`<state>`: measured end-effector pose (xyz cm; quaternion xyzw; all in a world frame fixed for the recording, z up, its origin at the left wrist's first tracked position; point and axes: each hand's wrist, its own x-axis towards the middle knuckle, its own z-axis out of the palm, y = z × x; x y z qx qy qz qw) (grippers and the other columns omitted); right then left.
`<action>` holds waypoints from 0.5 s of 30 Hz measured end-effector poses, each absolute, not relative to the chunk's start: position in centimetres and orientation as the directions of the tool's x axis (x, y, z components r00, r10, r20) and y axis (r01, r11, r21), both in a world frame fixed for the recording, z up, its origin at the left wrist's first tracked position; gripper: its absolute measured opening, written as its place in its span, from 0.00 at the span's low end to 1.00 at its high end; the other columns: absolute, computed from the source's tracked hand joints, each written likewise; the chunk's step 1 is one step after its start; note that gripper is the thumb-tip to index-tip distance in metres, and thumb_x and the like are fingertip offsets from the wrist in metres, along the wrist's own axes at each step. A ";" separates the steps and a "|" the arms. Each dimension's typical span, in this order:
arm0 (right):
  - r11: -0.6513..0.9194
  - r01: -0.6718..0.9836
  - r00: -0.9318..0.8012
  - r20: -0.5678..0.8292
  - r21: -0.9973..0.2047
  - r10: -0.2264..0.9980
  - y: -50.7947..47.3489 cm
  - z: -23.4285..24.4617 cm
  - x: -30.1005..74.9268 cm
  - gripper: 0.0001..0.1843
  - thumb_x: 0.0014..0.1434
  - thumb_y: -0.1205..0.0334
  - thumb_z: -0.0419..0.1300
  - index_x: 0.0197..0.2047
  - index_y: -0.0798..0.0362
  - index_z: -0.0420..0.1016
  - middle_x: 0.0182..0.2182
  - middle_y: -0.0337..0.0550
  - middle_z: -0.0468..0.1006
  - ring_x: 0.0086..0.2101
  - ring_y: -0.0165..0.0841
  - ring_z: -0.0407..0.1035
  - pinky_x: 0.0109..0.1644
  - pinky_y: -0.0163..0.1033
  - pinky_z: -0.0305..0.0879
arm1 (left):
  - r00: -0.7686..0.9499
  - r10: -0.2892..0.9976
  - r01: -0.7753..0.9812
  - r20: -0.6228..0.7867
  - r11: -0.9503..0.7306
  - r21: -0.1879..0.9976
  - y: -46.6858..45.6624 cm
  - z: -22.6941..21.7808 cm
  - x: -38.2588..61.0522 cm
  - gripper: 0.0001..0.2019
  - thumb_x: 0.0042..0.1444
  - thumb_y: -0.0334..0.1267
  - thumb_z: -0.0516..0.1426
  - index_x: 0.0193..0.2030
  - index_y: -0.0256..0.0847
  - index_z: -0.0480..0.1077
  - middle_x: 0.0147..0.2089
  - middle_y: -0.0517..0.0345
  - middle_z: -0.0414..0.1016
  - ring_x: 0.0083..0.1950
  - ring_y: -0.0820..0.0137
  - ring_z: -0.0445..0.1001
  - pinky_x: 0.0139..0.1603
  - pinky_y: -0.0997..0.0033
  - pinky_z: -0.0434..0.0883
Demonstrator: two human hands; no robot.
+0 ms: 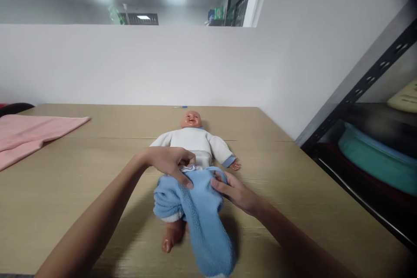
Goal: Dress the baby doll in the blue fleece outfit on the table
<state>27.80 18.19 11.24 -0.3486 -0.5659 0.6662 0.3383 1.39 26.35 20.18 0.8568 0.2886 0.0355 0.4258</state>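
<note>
A baby doll [195, 139] in a white top lies on its back in the middle of the wooden table [65, 182], head away from me. Fluffy light-blue trousers [198, 213] cover its legs up to the waist; one bare foot [167, 243] sticks out at the near end. My left hand [171, 163] pinches the waistband on the doll's left-hand side as I see it. My right hand [233, 191] grips the waistband on the other side. Both hands are closed on the cloth.
A pink cloth [29, 134] lies at the table's left edge. A white partition wall [163, 65] stands behind the table. To the right is a dark metal shelf [358, 95] holding a teal cushion [381, 156].
</note>
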 end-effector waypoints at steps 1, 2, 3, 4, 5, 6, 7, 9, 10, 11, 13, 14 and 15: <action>-0.109 -0.005 -0.593 -0.085 -0.994 0.801 18.1 11.7 28.0 0.33 0.60 0.37 0.73 0.58 0.51 0.78 0.47 0.43 0.80 0.49 0.38 0.75 0.60 0.44 0.71 | 0.861 0.471 0.409 -0.192 -0.417 0.812 26.6 19.9 1.8 0.25 0.48 0.52 0.74 0.35 0.43 0.65 0.29 0.68 0.58 0.30 0.73 0.56 0.30 0.71 0.54; -0.088 0.041 -0.668 -0.092 -0.995 0.738 17.9 12.2 28.3 0.34 0.58 0.38 0.74 0.59 0.51 0.77 0.47 0.43 0.81 0.50 0.40 0.76 0.60 0.46 0.72 | 0.887 0.428 0.345 -0.173 -0.367 0.864 26.8 19.6 2.3 0.26 0.51 0.51 0.74 0.34 0.44 0.60 0.30 0.69 0.54 0.30 0.74 0.53 0.30 0.72 0.52; -0.068 0.079 -0.734 -0.104 -0.995 0.671 17.7 12.7 28.5 0.36 0.57 0.40 0.76 0.61 0.50 0.76 0.48 0.43 0.81 0.52 0.42 0.76 0.61 0.47 0.73 | 0.905 0.402 0.279 -0.136 -0.321 0.905 26.8 19.2 2.6 0.27 0.53 0.50 0.73 0.35 0.44 0.57 0.31 0.69 0.52 0.31 0.75 0.52 0.30 0.73 0.53; -0.056 0.104 -0.778 -0.117 -0.993 0.618 17.4 13.0 28.6 0.37 0.55 0.42 0.77 0.62 0.50 0.76 0.48 0.44 0.82 0.53 0.43 0.76 0.61 0.48 0.73 | 0.916 0.388 0.221 -0.102 -0.276 0.935 26.7 18.8 2.9 0.27 0.55 0.49 0.72 0.36 0.45 0.56 0.33 0.68 0.52 0.32 0.75 0.53 0.32 0.74 0.54; -0.060 0.110 -0.794 -0.124 -0.992 0.595 17.2 13.2 28.8 0.37 0.55 0.44 0.78 0.62 0.50 0.76 0.48 0.44 0.82 0.53 0.43 0.76 0.60 0.47 0.74 | 0.922 0.378 0.181 -0.086 -0.225 0.958 26.6 18.4 3.1 0.25 0.56 0.47 0.72 0.38 0.45 0.57 0.34 0.68 0.53 0.33 0.75 0.55 0.33 0.75 0.58; -0.078 0.097 -0.789 -0.125 -0.992 0.602 17.1 13.2 28.8 0.36 0.54 0.43 0.78 0.61 0.50 0.77 0.46 0.44 0.82 0.50 0.42 0.77 0.57 0.46 0.75 | 0.926 0.369 0.159 -0.087 -0.172 0.972 26.4 18.0 3.3 0.24 0.56 0.46 0.72 0.42 0.45 0.59 0.35 0.68 0.58 0.35 0.74 0.59 0.36 0.75 0.61; -0.103 0.071 -0.767 -0.120 -0.992 0.630 17.0 13.1 28.8 0.34 0.54 0.42 0.78 0.58 0.50 0.79 0.44 0.43 0.82 0.45 0.40 0.77 0.54 0.44 0.76 | 0.926 0.364 0.160 -0.102 -0.134 0.978 26.3 17.6 3.3 0.25 0.55 0.45 0.73 0.46 0.46 0.61 0.37 0.67 0.63 0.37 0.73 0.64 0.39 0.75 0.65; -0.145 -0.006 -0.687 -0.101 -0.989 0.720 16.9 12.4 28.7 0.30 0.55 0.38 0.77 0.50 0.52 0.81 0.38 0.39 0.80 0.37 0.33 0.74 0.48 0.39 0.74 | 0.910 0.381 0.222 -0.162 -0.120 0.968 26.2 17.1 3.3 0.30 0.53 0.45 0.74 0.56 0.48 0.65 0.45 0.62 0.72 0.44 0.68 0.72 0.44 0.72 0.71; -0.162 -0.050 -0.630 -0.095 -0.986 0.771 17.0 12.0 28.6 0.29 0.55 0.37 0.77 0.46 0.52 0.81 0.35 0.38 0.79 0.34 0.31 0.72 0.46 0.38 0.73 | 0.900 0.391 0.262 -0.195 -0.126 0.957 26.3 17.0 3.3 0.31 0.52 0.46 0.75 0.59 0.48 0.67 0.49 0.59 0.75 0.47 0.66 0.74 0.46 0.70 0.73; -0.182 -0.089 -0.568 -0.101 -0.979 0.817 17.0 11.6 28.4 0.29 0.54 0.36 0.77 0.43 0.52 0.81 0.33 0.37 0.78 0.34 0.31 0.71 0.45 0.37 0.72 | 0.894 0.387 0.298 -0.227 -0.135 0.945 26.4 16.8 3.2 0.30 0.52 0.48 0.75 0.59 0.47 0.70 0.50 0.58 0.77 0.49 0.64 0.76 0.47 0.69 0.75; -0.241 -0.150 -0.461 -0.148 -0.959 0.875 17.1 10.9 28.2 0.30 0.52 0.34 0.77 0.43 0.51 0.81 0.34 0.38 0.79 0.37 0.33 0.74 0.48 0.38 0.72 | 0.904 0.326 0.334 -0.275 -0.139 0.932 26.9 16.4 3.0 0.23 0.55 0.53 0.73 0.51 0.44 0.77 0.46 0.58 0.80 0.46 0.63 0.79 0.47 0.68 0.76; -0.273 -0.172 -0.428 -0.178 -0.946 0.886 17.2 10.8 28.2 0.32 0.51 0.33 0.77 0.44 0.51 0.82 0.35 0.40 0.80 0.40 0.35 0.75 0.50 0.39 0.72 | 0.915 0.287 0.329 -0.282 -0.128 0.936 27.1 16.2 2.8 0.21 0.56 0.55 0.72 0.47 0.42 0.79 0.43 0.59 0.81 0.44 0.62 0.79 0.47 0.67 0.77; -0.303 -0.171 -0.411 -0.211 -0.937 0.887 17.2 10.7 28.3 0.33 0.50 0.32 0.77 0.46 0.50 0.82 0.37 0.41 0.81 0.42 0.37 0.76 0.52 0.41 0.73 | 0.923 0.270 0.312 -0.273 -0.116 0.943 27.3 16.0 2.6 0.20 0.56 0.56 0.71 0.44 0.42 0.80 0.41 0.59 0.82 0.43 0.62 0.80 0.47 0.66 0.77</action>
